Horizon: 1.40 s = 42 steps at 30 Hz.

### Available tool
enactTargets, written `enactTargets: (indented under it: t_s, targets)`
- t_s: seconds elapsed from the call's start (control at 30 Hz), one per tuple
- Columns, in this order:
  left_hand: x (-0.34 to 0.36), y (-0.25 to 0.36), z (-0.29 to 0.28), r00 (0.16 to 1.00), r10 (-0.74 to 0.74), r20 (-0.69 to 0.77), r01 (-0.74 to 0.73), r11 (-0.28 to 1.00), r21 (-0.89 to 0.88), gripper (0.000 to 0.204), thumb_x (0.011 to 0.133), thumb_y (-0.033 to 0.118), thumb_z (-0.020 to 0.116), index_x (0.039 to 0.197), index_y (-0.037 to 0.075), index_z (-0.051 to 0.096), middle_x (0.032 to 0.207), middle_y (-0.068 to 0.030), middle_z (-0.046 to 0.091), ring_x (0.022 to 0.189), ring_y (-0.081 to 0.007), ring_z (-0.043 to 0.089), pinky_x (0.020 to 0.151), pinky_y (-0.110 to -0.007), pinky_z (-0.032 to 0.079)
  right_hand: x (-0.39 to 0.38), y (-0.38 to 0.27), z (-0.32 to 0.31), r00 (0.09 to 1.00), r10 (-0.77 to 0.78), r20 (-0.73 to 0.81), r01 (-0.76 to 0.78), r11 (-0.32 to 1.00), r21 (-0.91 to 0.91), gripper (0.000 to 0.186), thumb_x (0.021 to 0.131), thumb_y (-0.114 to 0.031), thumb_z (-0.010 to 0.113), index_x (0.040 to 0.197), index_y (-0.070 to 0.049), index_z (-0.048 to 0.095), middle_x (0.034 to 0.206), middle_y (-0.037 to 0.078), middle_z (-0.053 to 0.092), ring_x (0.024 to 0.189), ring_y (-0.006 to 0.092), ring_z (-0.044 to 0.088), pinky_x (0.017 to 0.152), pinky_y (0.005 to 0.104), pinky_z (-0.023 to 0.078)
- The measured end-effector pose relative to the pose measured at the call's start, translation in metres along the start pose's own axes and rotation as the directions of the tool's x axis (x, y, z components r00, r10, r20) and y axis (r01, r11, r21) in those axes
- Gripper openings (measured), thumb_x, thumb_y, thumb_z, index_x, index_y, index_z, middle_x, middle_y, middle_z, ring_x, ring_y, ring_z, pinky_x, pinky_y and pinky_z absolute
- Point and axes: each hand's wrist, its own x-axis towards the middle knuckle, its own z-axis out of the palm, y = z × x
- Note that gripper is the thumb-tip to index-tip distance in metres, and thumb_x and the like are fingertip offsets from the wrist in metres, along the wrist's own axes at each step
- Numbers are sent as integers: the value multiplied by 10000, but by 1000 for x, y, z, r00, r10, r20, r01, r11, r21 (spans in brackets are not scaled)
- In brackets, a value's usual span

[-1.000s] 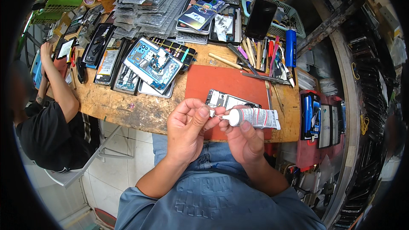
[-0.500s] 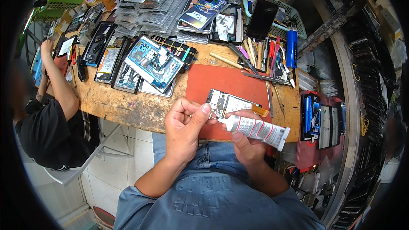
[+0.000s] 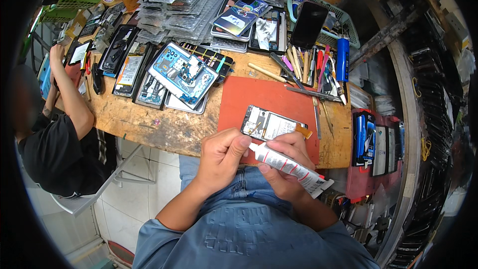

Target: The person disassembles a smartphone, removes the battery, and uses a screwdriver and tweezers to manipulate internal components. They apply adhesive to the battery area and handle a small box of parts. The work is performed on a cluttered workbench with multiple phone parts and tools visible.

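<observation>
My right hand holds a white squeeze tube with red stripes, its thumb below and fingers above. The tube slants down to the right, nozzle toward my left hand. That hand is closed in a pinch right at the nozzle tip. Whatever lies between its fingertips is hidden. Just beyond both hands, an opened phone with its inner parts bare lies on a red mat. An orange-brown flex cable sticks out at the phone's right end.
Opened phones and parts lie left of the mat. Bubble-wrap sleeves are piled behind. Tools, including tweezers, and a blue cylinder stand at the back right. A co-worker's arm rests at the bench's left.
The tube has tilted more steeply, its rear end dropping, and both hands have come slightly lower. The phone shows more fully. My left fingertips still pinch by the nozzle.
</observation>
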Motion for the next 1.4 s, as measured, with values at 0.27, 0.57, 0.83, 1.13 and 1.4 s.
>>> enactTargets:
  t_s: [0.27,0.57,0.83,1.13,1.4]
  targets:
    - [3,16,7,998,39,-39,-46,982,-185,254,1129,235,695,1155,0,788,954,-51,770,836,-124,708,721,-288,552,5,2,-2,1000,30,2,-31,999,42,446,899,-42,883,1321,15,751,1166,135,700,1015,232,702,876,349,574]
    - [20,24,11,835,530,-147,-470,827,307,139,1014,150,809,1023,19,763,886,-93,730,825,-224,703,715,-335,545,48,-9,-11,979,128,161,-157,971,182,327,979,-101,830,1275,21,763,1121,89,693,996,172,675,886,317,537]
    - [26,28,-5,860,468,-204,-431,879,202,242,1115,234,688,1225,19,682,1091,-131,680,970,-263,695,847,-413,596,110,31,-80,955,107,-276,-200,921,-335,150,998,0,675,1145,-16,700,991,69,766,915,120,708,802,353,569]
    - [-59,86,22,625,683,-377,-590,98,-801,468,1070,349,748,1466,163,582,1294,-155,497,1152,-315,545,754,-483,597,162,63,-86,989,36,145,128,295,-947,591,865,-238,883,1364,-3,671,1227,223,679,1200,398,657,1035,500,533]
    - [-63,100,32,639,578,-507,-717,211,-664,625,1053,452,770,1557,190,510,1291,-149,471,1043,-280,502,674,-393,565,183,48,64,819,83,568,373,676,-635,325,943,-216,782,1110,50,698,1070,274,752,1040,435,744,934,530,590]
